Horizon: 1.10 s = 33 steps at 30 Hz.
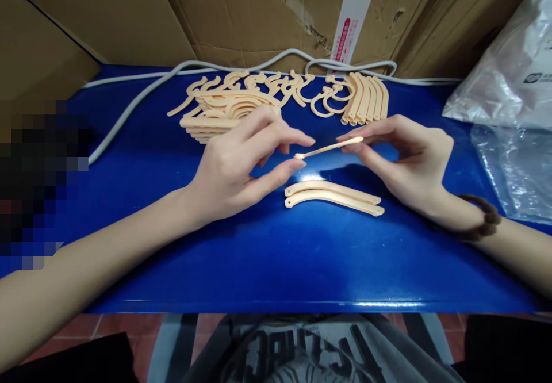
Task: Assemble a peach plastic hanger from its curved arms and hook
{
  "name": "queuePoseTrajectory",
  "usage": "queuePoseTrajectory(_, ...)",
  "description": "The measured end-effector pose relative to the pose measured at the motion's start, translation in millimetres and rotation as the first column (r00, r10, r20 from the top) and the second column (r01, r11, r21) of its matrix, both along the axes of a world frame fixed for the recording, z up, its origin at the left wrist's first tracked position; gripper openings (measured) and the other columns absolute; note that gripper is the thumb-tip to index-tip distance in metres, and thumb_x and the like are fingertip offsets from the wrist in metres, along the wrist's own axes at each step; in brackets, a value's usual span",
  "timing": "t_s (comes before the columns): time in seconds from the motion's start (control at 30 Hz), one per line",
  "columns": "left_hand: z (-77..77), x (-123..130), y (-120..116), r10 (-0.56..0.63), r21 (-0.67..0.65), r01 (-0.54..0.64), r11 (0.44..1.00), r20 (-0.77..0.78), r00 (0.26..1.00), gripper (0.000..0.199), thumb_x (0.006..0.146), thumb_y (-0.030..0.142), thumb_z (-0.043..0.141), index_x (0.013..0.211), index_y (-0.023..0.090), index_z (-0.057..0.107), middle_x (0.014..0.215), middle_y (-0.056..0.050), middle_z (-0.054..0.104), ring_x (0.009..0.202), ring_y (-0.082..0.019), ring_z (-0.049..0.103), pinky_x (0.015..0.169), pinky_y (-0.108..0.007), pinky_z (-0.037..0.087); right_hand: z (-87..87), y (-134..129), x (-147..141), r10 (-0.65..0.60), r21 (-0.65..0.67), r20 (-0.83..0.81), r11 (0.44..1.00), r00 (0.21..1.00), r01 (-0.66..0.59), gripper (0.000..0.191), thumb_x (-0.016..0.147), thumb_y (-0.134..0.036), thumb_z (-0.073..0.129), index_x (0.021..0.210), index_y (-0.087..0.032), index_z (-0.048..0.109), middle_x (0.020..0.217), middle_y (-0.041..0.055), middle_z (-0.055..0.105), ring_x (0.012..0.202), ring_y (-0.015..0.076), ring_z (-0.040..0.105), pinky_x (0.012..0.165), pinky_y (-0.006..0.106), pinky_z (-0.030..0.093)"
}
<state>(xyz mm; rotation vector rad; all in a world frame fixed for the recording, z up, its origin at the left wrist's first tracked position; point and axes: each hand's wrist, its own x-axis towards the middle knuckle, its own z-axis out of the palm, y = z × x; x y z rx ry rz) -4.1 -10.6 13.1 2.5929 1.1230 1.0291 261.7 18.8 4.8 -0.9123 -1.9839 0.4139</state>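
Between the thumb and fingers of my right hand (405,156) is a thin cream plastic piece (330,146), held up above the table and slightly tilted. My left hand (250,161) is at its other end, with thumb and index finger apart around the small knobbed tip. Whether the left thumb touches that tip I cannot tell. Below the hands, a pair of curved cream strips (332,194) lies side by side on the blue table (276,256). Behind my left hand, a stack of cream curved parts (228,107) is partly hidden by my fingers.
Farther back lie hook-shaped cream pieces (293,87) and a row of curved strips (366,98). A grey-white cable (142,98) runs along the back, before a cardboard box (259,20). Clear plastic bags (504,78) sit at the right.
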Motion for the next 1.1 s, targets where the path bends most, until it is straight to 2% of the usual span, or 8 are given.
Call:
queuePoseTrajectory(0.1, -2.2, -1, 2, -0.028, 0.047, 0.033, 0.998, -0.094, 0.995, 0.030, 0.107, 0.036, 0.050, 0.130, 0.023, 0.064, 0.120, -0.009, 0.068, 0.090, -0.017, 0.067, 0.076, -0.029, 0.052, 1.8, -5, -2, 0.012, 0.041, 0.035, 0.999, 0.999, -0.013, 0.012, 0.095, -0.029, 0.069, 0.102, -0.039, 0.072, 0.103, -0.0055, 0.080, 0.096, 0.0227, 0.078, 0.083, 0.043, 0.065)
queuePoseTrajectory(0.23, -10.6, -1, 9, -0.130, 0.088, 0.150, 0.985, -0.201, 0.971, 0.027, 0.108, 0.034, 0.048, 0.117, 0.019, 0.069, 0.107, -0.005, 0.072, 0.095, -0.017, 0.070, 0.077, -0.027, 0.051, -0.2, -4, -2, 0.004, 0.063, 0.040, 0.998, 0.999, -0.007, 0.011, 0.097, -0.027, 0.067, 0.103, -0.035, 0.071, 0.108, -0.0057, 0.080, 0.099, 0.0209, 0.077, 0.086, 0.039, 0.064)
queuePoseTrajectory(0.33, -14.6, 1, 10, -0.111, 0.139, 0.141, 0.980, -0.205, 0.972, 0.025, 0.107, 0.034, 0.050, 0.110, 0.017, 0.069, 0.103, -0.005, 0.073, 0.090, -0.017, 0.070, 0.074, -0.027, 0.049, -4.2, 2, -1, 0.056, 0.054, 0.023, 0.997, 0.998, -0.057, 0.009, 0.096, -0.027, 0.069, 0.105, -0.030, 0.070, 0.107, -0.0028, 0.081, 0.097, 0.0202, 0.078, 0.085, 0.036, 0.064)
queuePoseTrajectory(0.53, -16.4, 2, 10, -0.063, 0.156, 0.089, 0.984, -0.166, 0.984, 0.023, 0.105, 0.036, 0.057, 0.102, 0.016, 0.068, 0.095, -0.003, 0.073, 0.085, -0.017, 0.069, 0.071, -0.027, 0.045, -7.8, 8, 0, 0.121, -0.047, 0.043, 0.992, 0.992, -0.119, 0.035, 0.098, -0.026, 0.066, 0.132, -0.029, 0.059, 0.112, -0.0003, 0.080, 0.100, 0.0203, 0.077, 0.086, 0.034, 0.062)
queuePoseTrajectory(0.63, -17.2, 3, 10, -0.049, 0.152, 0.073, 0.986, -0.156, 0.987, 0.022, 0.103, 0.037, 0.061, 0.098, 0.016, 0.067, 0.090, -0.003, 0.072, 0.080, -0.015, 0.068, 0.065, -0.025, 0.041, -6.0, 9, 2, 0.152, -0.032, 0.067, 0.988, 0.986, -0.150, 0.042, 0.099, -0.026, 0.064, 0.140, -0.030, 0.054, 0.114, 0.0015, 0.078, 0.105, 0.0200, 0.075, 0.084, 0.032, 0.060)
queuePoseTrajectory(0.73, -17.7, 4, 10, -0.025, 0.165, 0.050, 0.985, -0.151, 0.988, 0.023, 0.103, 0.038, 0.061, 0.098, 0.016, 0.067, 0.090, -0.002, 0.072, 0.077, -0.014, 0.067, 0.062, -0.026, 0.039, -3.3, 10, 3, 0.242, 0.034, 0.176, 0.967, 0.954, -0.252, 0.047, 0.100, -0.022, 0.061, 0.146, -0.029, 0.052, 0.124, 0.0047, 0.073, 0.109, 0.0199, 0.071, 0.084, 0.032, 0.059)
queuePoseTrajectory(0.9, -17.6, 4, 9, -0.020, 0.190, 0.053, 0.980, -0.174, 0.985, 0.029, 0.103, 0.045, 0.058, 0.097, 0.018, 0.067, 0.089, -0.004, 0.073, 0.080, -0.016, 0.069, 0.065, -0.028, 0.042, -1.4, 11, 3, 0.288, 0.167, 0.434, 0.905, 0.854, -0.390, 0.037, 0.101, -0.025, 0.058, 0.138, -0.023, 0.062, 0.116, 0.0090, 0.071, 0.102, 0.0233, 0.066, 0.087, 0.041, 0.055)
queuePoseTrajectory(1.1, -18.6, 4, 9, -0.051, 0.228, 0.104, 0.968, -0.229, 0.972, 0.023, 0.104, 0.040, 0.058, 0.097, 0.019, 0.065, 0.092, -0.002, 0.073, 0.082, -0.016, 0.068, 0.066, -0.027, 0.042, -3.4, 12, 3, 0.330, 0.123, 0.441, 0.899, 0.835, -0.420, 0.030, 0.101, -0.021, 0.054, 0.127, -0.019, 0.067, 0.115, 0.0108, 0.068, 0.105, 0.0236, 0.063, 0.088, 0.040, 0.053)
